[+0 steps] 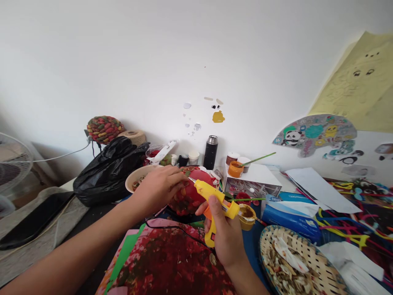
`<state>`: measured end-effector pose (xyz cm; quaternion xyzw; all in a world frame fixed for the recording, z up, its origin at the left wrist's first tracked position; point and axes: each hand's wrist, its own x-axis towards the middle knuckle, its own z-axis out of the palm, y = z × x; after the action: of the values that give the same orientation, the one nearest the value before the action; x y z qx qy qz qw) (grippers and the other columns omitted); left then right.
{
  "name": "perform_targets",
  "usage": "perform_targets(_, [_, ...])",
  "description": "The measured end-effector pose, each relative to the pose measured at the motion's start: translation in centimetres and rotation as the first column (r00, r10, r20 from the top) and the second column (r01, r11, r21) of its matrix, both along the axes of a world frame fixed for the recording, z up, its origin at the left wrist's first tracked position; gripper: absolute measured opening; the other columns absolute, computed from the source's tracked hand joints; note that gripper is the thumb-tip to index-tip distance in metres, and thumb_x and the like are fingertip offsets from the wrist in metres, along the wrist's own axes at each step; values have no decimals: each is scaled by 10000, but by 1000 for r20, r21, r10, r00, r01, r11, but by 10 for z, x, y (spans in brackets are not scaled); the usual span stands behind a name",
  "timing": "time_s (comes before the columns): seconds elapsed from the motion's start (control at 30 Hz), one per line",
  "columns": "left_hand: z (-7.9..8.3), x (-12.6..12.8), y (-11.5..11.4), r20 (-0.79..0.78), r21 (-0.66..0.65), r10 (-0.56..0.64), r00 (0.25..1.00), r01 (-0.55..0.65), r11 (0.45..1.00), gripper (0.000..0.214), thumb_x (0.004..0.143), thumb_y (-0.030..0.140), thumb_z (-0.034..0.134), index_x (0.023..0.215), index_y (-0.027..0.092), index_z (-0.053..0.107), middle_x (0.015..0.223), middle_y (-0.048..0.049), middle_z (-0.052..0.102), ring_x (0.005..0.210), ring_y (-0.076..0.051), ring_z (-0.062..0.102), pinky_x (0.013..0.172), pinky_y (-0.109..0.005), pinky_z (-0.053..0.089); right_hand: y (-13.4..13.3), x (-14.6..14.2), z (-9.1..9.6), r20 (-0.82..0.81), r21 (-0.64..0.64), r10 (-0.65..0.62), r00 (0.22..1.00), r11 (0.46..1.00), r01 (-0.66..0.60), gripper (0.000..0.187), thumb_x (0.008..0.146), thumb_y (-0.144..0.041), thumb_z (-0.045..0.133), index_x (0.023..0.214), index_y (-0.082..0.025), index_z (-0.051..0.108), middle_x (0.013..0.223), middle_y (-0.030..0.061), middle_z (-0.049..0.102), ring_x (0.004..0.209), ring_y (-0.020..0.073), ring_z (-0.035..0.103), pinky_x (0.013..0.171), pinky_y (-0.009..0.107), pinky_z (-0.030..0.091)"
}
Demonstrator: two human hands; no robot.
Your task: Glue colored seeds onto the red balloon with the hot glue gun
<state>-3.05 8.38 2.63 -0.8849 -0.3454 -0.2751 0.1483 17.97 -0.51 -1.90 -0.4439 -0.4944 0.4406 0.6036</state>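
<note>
My right hand (229, 233) is wrapped round the handle of a yellow hot glue gun (207, 190), its nozzle pointing up and left. The nozzle tip is close to the fingertips of my left hand (161, 186). Those fingers are bent and pressed together; whatever they may pinch is too small or hidden to name. Behind both hands sits a rounded red object (192, 194), partly covered with small red, orange and green shell-like pieces. Left of it, a pale bowl (130, 180) of small pieces is partly hidden by my left hand.
A red-stained sheet (175, 262) lies in front, with a black cord across it. Right are open paint jars (246, 217), a blue tissue pack (288, 219) and a woven basket (322, 262) of shells. A black flask (210, 153) and black plastic bag (107, 174) stand behind.
</note>
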Motion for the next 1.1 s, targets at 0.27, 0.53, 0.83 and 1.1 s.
perform_targets(0.27, [0, 1, 0, -98, 0, 94, 991, -95, 996, 189, 1072, 201, 606, 1032, 217, 791, 968, -81, 780, 870, -264, 710, 769, -376, 529, 1, -1, -1, 27, 31, -3, 1000, 1000, 2, 744, 1001, -836, 608, 718, -173, 795, 516, -33, 487, 444, 99, 437, 424, 223, 290])
perform_targets(0.53, [1, 2, -5, -138, -48, 86, 987, -94, 994, 152, 1034, 150, 661, 1043, 221, 795, 967, -65, 793, 908, -273, 732, 796, -389, 540, 0, -2, 0, 9, 19, 6, 1000, 1000, -6, 752, 991, -840, 623, 725, -161, 808, 509, -30, 493, 436, 89, 422, 420, 217, 268])
perform_targets(0.83, [-2, 1, -4, -62, -57, 32, 998, -35, 998, 182, 1056, 147, 635, 1049, 220, 801, 968, -58, 803, 916, -262, 742, 806, -375, 540, -2, -2, 0, -14, 0, 28, 1000, 1000, -28, 757, 976, -857, 632, 748, -159, 818, 503, -35, 482, 431, 92, 439, 406, 205, 298])
perform_targets(1.1, [-4, 1, 1, -47, -53, 33, 998, -36, 998, 235, 1054, 130, 586, 1026, 215, 803, 1026, -76, 815, 922, -263, 735, 808, -376, 549, -2, -2, -1, -20, 33, 21, 1000, 999, -21, 734, 986, -838, 639, 745, -169, 818, 506, -38, 481, 437, 94, 452, 409, 205, 298])
